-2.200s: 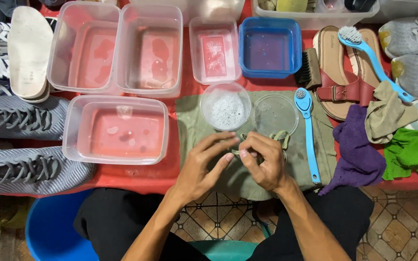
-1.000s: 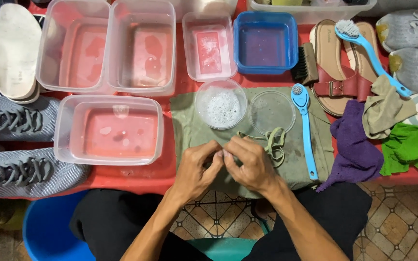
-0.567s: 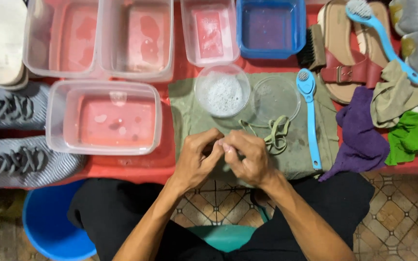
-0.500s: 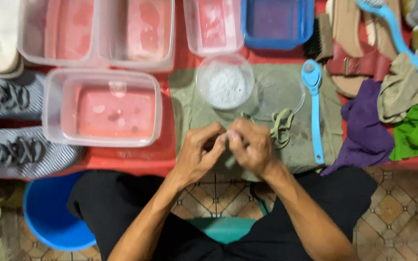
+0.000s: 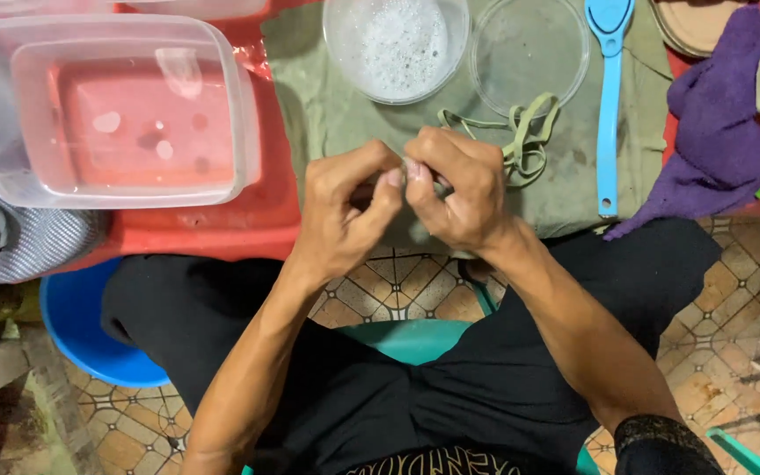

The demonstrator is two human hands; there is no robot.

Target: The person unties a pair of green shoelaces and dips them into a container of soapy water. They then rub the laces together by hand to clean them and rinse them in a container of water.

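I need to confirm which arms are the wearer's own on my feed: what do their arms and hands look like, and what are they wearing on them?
Both arms are bare from wrist to elbow, with no gloves, rings or watch visible on the left hand or right hand. A dark patterned band sits at the right arm's lower end near the frame edge; whether it is a sleeve cuff cannot be told. Black trousers are worn below.

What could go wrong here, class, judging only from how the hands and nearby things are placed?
1. The left hand and right hand work right beside the round clear bowl of foamy liquid; a knock might spill it onto the olive-green cloth.
2. The khaki shoelace trails loose and could snag the long blue plastic brush.
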